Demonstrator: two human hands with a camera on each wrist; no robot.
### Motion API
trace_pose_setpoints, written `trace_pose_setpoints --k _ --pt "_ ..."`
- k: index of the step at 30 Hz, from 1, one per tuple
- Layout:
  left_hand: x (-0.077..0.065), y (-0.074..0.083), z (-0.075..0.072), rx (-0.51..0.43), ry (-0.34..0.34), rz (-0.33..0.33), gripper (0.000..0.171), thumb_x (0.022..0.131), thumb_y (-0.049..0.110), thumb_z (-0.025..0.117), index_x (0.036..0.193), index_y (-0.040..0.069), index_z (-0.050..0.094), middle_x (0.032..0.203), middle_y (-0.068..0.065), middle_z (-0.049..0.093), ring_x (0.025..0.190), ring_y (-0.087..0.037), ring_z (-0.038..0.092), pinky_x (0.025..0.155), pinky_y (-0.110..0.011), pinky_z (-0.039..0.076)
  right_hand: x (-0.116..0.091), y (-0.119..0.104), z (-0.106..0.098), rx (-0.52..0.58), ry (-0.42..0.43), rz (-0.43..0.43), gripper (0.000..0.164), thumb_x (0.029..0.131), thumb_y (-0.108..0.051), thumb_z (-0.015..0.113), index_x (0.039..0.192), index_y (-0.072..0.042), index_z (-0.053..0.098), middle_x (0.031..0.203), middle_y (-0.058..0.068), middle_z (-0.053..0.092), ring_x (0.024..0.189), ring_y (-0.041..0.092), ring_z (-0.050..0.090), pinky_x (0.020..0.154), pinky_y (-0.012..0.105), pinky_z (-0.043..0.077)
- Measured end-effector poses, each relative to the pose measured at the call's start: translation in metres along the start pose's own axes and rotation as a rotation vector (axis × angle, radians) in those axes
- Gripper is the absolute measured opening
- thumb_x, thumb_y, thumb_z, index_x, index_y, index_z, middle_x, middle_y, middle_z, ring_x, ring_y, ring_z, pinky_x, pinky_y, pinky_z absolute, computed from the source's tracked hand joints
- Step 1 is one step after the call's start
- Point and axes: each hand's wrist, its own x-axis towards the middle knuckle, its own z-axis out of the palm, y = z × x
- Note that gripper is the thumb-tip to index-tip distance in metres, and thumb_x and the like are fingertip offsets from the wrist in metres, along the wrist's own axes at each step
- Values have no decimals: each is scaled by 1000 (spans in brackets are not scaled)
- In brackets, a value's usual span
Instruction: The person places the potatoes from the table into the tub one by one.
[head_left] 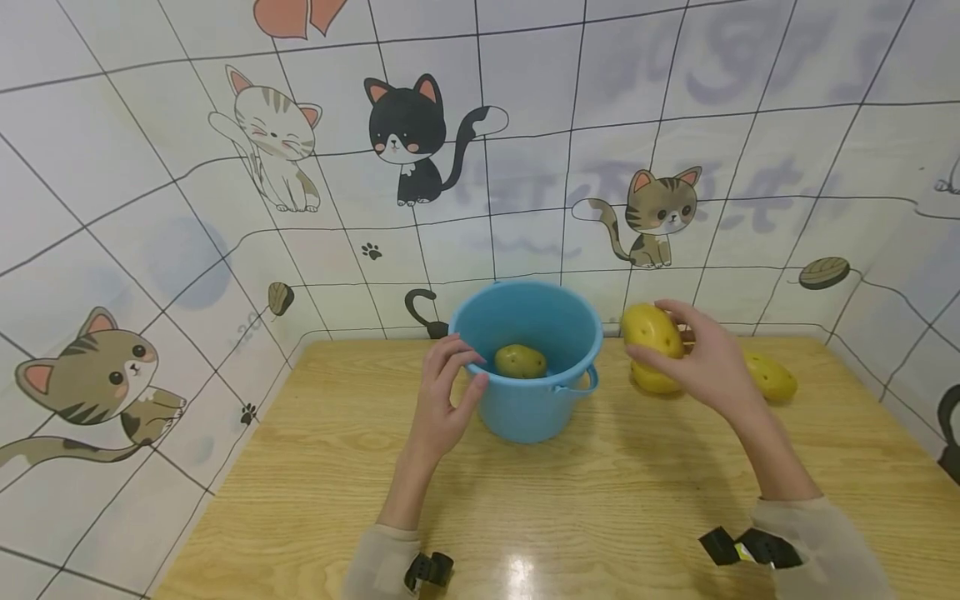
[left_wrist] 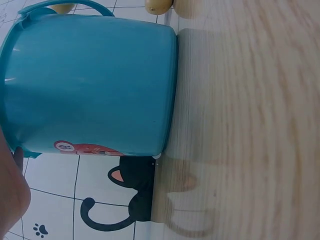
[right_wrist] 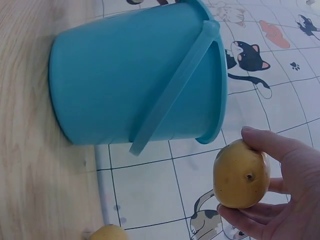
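A yellow potato [head_left: 647,330] is gripped between the thumb and fingers of my right hand [head_left: 712,358], raised to the right of a blue bucket [head_left: 528,410]. The right wrist view shows that potato [right_wrist: 241,175] held beside the bucket's rim, with the thumb on one side and fingers on the other. My left hand [head_left: 444,404] holds the bucket's left rim, fingertips over the edge and thumb at the front. Inside the bucket lies another potato [head_left: 521,362]. Only part of the left hand [left_wrist: 11,192] shows in the left wrist view.
Below the raised potato, another potato [head_left: 654,379] sits on the wooden table [head_left: 315,475]. One more potato [head_left: 772,377] lies further right, partly behind the right hand. The bucket's handle [right_wrist: 175,87] hangs down on its right side. A cat-patterned wall covering [head_left: 525,183] stands behind.
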Motion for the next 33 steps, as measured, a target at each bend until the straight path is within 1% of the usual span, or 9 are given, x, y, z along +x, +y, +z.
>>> trace_pose_setpoints --k 5,9,15,20,22,25,29,33 --pt "0 -1 1 1 4 -1 25 104 30 56 107 7 65 118 -10 56 129 -44 43 114 -54 29 5 -10 -1 -1 18 -28 81 86 -44 79 148 -6 45 134 27 55 106 45 61 78 56 54" --pt "0 0 0 5 2 -2 23 103 28 57 107 7 65 117 -10 57 131 -39 42 114 -53 29 11 -19 -1 2 24 -44 80 85 -44 80 147 -7 47 133 24 57 105 41 62 77 53 54" --pt "1 0 0 8 7 3 21 102 27 58 107 7 65 117 -10 57 133 -35 42 115 -53 28 16 -35 1 34 12 -65 79 85 -44 81 147 -10 47 134 22 56 107 42 61 81 56 54" --pt "1 1 0 8 7 2 20 101 25 59 107 7 65 117 -10 57 134 -35 41 115 -53 28 19 -46 5 72 24 -99 75 86 -38 81 147 -9 48 134 22 56 106 42 62 82 55 53" --pt "1 1 0 7 8 -1 19 101 25 59 107 7 65 117 -11 57 134 -35 41 115 -53 28 21 -49 8 89 30 -111 74 86 -36 81 147 -8 48 134 22 56 106 41 62 82 55 53" --pt "1 1 0 6 8 -5 19 101 24 59 108 7 65 118 -11 57 132 -39 42 115 -54 28 23 -54 12 107 36 -127 73 87 -34 81 146 -8 49 133 21 57 106 41 62 84 56 53" --pt "1 1 0 4 9 -8 21 101 26 59 107 7 65 117 -11 57 129 -45 42 115 -53 28 26 -60 17 122 25 -129 72 87 -35 81 146 -9 49 132 19 57 107 40 62 85 55 53" --pt "1 1 0 6 7 -4 23 102 27 58 108 6 65 118 -11 57 128 -46 42 115 -53 28 27 -65 22 135 16 -129 72 87 -36 81 146 -11 49 135 17 57 107 37 62 84 53 53"
